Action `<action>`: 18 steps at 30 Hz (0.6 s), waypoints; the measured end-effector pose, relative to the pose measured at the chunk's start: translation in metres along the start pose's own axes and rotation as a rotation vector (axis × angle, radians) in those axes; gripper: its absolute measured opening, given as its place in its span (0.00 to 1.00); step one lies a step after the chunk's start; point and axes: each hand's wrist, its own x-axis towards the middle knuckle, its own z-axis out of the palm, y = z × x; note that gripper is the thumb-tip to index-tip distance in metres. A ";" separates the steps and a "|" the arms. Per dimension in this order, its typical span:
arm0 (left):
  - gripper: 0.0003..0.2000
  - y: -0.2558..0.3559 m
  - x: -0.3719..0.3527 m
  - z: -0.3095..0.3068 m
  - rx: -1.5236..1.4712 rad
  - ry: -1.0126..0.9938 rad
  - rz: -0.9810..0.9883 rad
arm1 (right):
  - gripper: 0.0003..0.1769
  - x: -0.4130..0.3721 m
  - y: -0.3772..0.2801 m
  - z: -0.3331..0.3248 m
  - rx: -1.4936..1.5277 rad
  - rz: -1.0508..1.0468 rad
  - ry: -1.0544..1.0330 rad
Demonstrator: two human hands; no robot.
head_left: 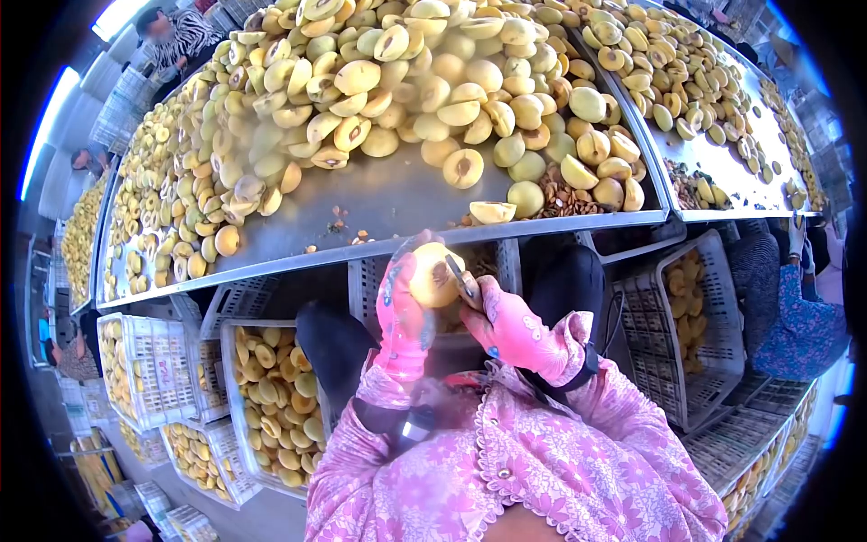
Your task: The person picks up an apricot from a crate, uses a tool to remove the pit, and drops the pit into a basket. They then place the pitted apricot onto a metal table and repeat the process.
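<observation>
A halved yellow fruit (pixel 434 275), its cut face with a brown centre turned up, is in my left hand (pixel 403 303), which wears a pink glove. My right hand (pixel 506 318), also pink-gloved, is closed on a small dark tool (pixel 459 273) whose tip touches the fruit near its centre. Both hands are just below the front edge of a metal table (pixel 388 194). Heaped on it are many yellow fruit halves (pixel 357 78). A pile of brown pits (pixel 571 200) lies near the table's front edge.
Crates of fruit halves stand at the left, one white crate (pixel 144 370) and another (pixel 275 406) beside my leg. A tilted crate (pixel 686 316) is at the right. Another metal table (pixel 713 149) adjoins. A person (pixel 181 41) is at the upper left; a person's blue sleeve (pixel 790 316) shows at the right.
</observation>
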 end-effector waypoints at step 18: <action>0.09 -0.028 0.009 -0.010 0.137 0.162 -0.085 | 0.08 -0.002 0.022 0.013 0.263 0.344 -0.199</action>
